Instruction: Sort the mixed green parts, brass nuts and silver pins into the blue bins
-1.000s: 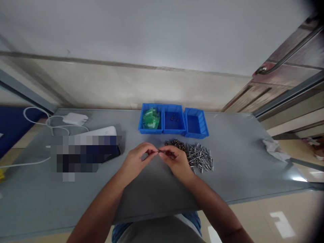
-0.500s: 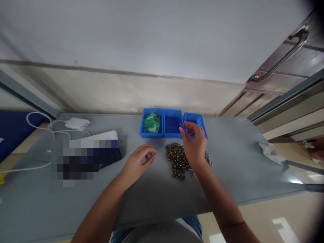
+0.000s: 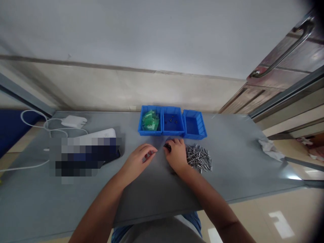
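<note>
My right hand (image 3: 177, 155) lies palm down over a heap of small dark screws (image 3: 167, 147) on the grey table (image 3: 157, 189), its fingers curled onto them. Just to its right lies a pile of silver pins (image 3: 198, 158). My left hand (image 3: 138, 160) rests on the table a little to the left, fingers loosely curled with thumb and forefinger close together; whether it holds anything I cannot make out. Behind the hands stand three blue bins: the left bin (image 3: 150, 121) with green parts, the middle bin (image 3: 172, 121) with a few dark screws, and the right bin (image 3: 194, 125).
A blurred-out dark object (image 3: 83, 157) with a white box (image 3: 96, 135) behind it lies at the left. A white charger (image 3: 74, 120) with its cable sits at the back left. A crumpled white cloth (image 3: 270, 148) lies at the right edge. A wall runs behind the table.
My right hand, which had reached up to the blue bins half a second ago, has come back down onto the screw heap. My left hand has stayed nearly in place.
</note>
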Demonstrator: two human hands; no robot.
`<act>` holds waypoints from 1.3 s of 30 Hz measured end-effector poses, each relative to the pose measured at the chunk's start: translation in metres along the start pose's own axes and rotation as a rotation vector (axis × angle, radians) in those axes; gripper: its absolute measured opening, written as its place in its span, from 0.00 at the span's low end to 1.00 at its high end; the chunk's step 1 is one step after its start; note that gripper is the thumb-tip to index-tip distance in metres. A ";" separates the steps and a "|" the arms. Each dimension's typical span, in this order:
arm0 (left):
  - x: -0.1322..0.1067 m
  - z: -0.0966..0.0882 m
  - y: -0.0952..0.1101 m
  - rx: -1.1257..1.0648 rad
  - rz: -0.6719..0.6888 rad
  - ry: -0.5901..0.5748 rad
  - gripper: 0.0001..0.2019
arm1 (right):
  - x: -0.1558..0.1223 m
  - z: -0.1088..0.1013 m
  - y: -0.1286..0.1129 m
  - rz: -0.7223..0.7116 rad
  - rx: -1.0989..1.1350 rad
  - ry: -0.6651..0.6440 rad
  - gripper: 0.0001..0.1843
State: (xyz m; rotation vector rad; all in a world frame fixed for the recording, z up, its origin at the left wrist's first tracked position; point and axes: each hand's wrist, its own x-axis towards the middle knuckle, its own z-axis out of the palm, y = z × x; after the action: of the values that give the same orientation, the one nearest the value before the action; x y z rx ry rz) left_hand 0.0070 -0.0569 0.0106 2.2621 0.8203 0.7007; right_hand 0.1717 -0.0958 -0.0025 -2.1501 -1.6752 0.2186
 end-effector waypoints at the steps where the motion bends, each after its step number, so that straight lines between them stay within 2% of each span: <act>1: 0.000 0.000 0.000 0.000 0.000 -0.003 0.07 | 0.001 0.000 0.000 -0.008 0.002 0.003 0.08; 18: 0.001 -0.001 0.003 0.006 -0.063 -0.062 0.06 | 0.000 0.001 0.008 -0.027 0.191 0.024 0.08; 23: 0.001 -0.001 0.002 0.000 -0.057 -0.068 0.06 | 0.001 -0.007 0.010 -0.028 0.404 0.060 0.06; 25: 0.001 -0.001 0.001 -0.006 -0.051 -0.067 0.06 | 0.000 -0.014 0.009 0.034 0.602 0.012 0.06; 29: 0.001 0.002 0.003 -0.034 -0.093 -0.050 0.10 | -0.006 -0.025 0.005 0.155 1.103 -0.248 0.09; 32: 0.001 0.004 0.005 -0.070 -0.129 -0.048 0.12 | -0.011 -0.026 0.000 0.199 1.355 -0.406 0.09; 35: 0.000 0.004 0.006 -0.101 -0.148 -0.069 0.10 | -0.014 -0.024 -0.005 0.242 1.427 -0.463 0.09; 39: 0.001 0.002 0.007 -0.102 -0.160 -0.091 0.06 | -0.016 -0.021 -0.008 0.222 1.377 -0.415 0.08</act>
State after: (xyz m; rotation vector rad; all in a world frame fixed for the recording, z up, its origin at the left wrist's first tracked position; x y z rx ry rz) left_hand 0.0118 -0.0613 0.0144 2.0943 0.8901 0.5494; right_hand 0.1682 -0.1140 0.0175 -1.1869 -0.8630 1.4488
